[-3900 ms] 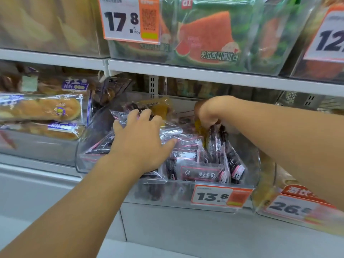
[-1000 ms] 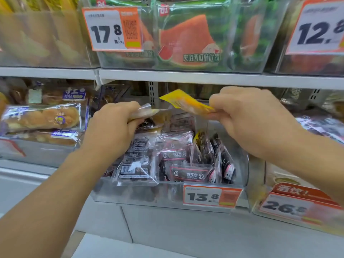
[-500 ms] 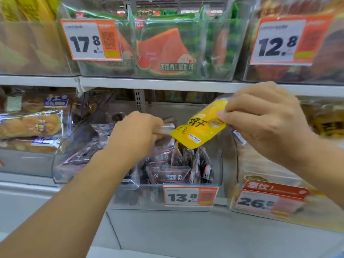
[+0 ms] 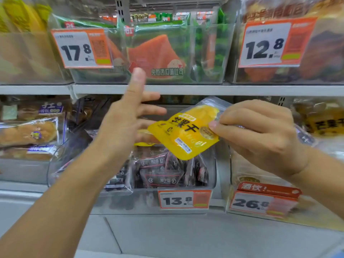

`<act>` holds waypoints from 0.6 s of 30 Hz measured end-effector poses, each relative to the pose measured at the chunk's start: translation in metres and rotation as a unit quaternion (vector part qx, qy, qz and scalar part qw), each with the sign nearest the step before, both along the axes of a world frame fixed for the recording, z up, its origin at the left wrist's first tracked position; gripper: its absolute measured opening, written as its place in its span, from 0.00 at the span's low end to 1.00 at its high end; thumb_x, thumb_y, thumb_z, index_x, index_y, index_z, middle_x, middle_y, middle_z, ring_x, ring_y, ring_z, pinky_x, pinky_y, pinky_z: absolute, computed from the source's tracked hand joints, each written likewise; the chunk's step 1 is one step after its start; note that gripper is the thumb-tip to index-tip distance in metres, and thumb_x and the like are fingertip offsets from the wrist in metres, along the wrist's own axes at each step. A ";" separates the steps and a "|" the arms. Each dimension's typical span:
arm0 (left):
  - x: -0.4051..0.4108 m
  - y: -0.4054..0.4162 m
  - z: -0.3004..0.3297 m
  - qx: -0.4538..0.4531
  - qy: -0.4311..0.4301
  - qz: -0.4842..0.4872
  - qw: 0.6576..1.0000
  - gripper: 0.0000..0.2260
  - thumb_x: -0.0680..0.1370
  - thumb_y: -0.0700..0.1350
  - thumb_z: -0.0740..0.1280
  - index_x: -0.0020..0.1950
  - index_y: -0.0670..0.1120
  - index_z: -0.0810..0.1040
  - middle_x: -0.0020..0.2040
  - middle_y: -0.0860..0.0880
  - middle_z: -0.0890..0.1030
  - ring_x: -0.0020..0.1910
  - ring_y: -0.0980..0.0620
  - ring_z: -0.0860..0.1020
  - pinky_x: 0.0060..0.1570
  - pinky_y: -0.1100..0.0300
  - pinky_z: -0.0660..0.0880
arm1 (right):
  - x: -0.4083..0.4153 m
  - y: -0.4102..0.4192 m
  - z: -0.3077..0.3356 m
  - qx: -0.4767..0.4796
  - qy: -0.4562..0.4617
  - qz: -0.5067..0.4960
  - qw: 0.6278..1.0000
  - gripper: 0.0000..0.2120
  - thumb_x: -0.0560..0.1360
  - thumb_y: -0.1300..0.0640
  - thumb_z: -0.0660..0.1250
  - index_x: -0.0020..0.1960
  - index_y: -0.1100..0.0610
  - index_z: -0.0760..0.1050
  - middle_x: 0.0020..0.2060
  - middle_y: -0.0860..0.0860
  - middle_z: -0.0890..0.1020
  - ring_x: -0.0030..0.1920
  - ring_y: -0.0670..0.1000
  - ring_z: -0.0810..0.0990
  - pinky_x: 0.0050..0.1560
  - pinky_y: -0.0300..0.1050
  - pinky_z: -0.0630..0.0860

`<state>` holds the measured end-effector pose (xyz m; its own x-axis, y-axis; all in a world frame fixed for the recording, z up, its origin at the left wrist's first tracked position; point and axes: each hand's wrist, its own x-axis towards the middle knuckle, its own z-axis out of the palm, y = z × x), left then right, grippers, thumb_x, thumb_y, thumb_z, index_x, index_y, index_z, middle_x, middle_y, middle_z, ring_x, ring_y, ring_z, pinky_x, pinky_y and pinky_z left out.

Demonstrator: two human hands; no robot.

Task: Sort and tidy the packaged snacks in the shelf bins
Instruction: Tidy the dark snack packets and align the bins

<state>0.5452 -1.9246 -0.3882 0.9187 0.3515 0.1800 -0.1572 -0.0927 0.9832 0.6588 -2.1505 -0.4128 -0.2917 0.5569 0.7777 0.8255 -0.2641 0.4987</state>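
Note:
My right hand (image 4: pixel 260 135) pinches a yellow dried-mango packet (image 4: pixel 186 133) by its clear top edge, holding it in the air above the middle clear bin (image 4: pixel 212 175). That bin holds several dark, pink-trimmed snack packets (image 4: pixel 160 172). My left hand (image 4: pixel 126 120) hovers just left of the yellow packet with its fingers spread and straight, holding nothing. A second yellow packet edge (image 4: pixel 143 138) shows behind my left fingers.
Price tags read 13.8 (image 4: pixel 184 200) and 26.8 (image 4: pixel 260 203) on the lower bins. A bin of mango packets (image 4: pixel 323 123) stands to the right, bread packs (image 4: pixel 28 131) to the left. The upper shelf (image 4: pixel 167 89) carries watermelon toast bins (image 4: pixel 158 53).
My left hand has let go of the clear packet edge it gripped and opened its fingers. My right hand has lifted the yellow packet out and slightly right.

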 end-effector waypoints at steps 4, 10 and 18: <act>0.004 -0.051 -0.003 -0.053 0.066 -0.137 0.987 0.22 0.66 0.50 0.73 0.59 0.46 0.82 0.48 0.47 0.86 0.36 0.54 0.82 0.29 0.62 0.78 | 0.001 -0.020 0.000 0.025 0.066 -0.003 0.997 0.05 0.77 0.65 0.71 0.46 0.66 0.85 0.42 0.58 0.84 0.42 0.60 0.82 0.42 0.55 0.78; 0.020 -0.130 -0.001 -0.132 0.113 -0.229 0.958 0.10 0.70 0.42 0.70 0.49 0.38 0.84 0.39 0.45 0.86 0.30 0.56 0.82 0.23 0.70 0.74 | -0.003 -0.094 0.013 0.091 0.518 -0.098 0.845 0.14 0.64 0.52 0.77 0.50 0.45 0.83 0.48 0.47 0.84 0.50 0.45 0.83 0.50 0.45 0.81; 0.065 -0.257 0.001 -0.171 0.097 -0.265 0.944 0.09 0.80 0.36 0.67 0.58 0.35 0.78 0.48 0.41 0.84 0.32 0.53 0.83 0.32 0.67 0.79 | -0.037 -0.197 0.028 0.261 0.828 -0.027 0.495 0.12 0.75 0.49 0.70 0.51 0.58 0.81 0.39 0.54 0.84 0.34 0.51 0.84 0.29 0.41 0.79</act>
